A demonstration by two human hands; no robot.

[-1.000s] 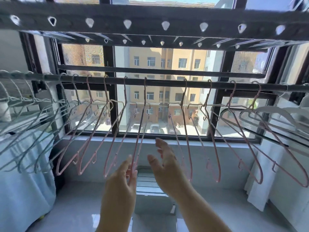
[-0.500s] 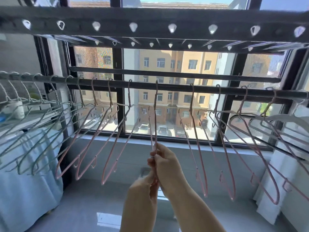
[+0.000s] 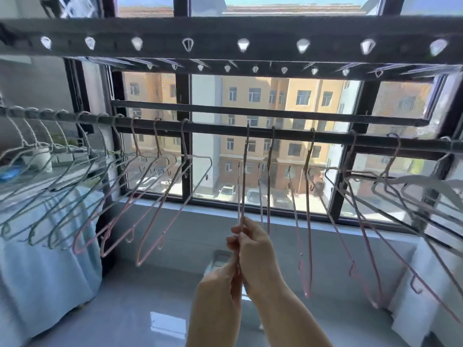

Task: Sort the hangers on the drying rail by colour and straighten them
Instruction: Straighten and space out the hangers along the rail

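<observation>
Rising from below centre, the left hand and right hand meet, fingers pinched together on the lower wires of one pink hanger. It runs straight up, edge-on, from their fingertips to its hook on the drying rail, between other pink hangers.

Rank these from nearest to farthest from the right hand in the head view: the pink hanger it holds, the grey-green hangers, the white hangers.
1. pink hanger, pinched in the right hand, centre.
2. white hangers, far right.
3. grey-green hangers, far left.
</observation>
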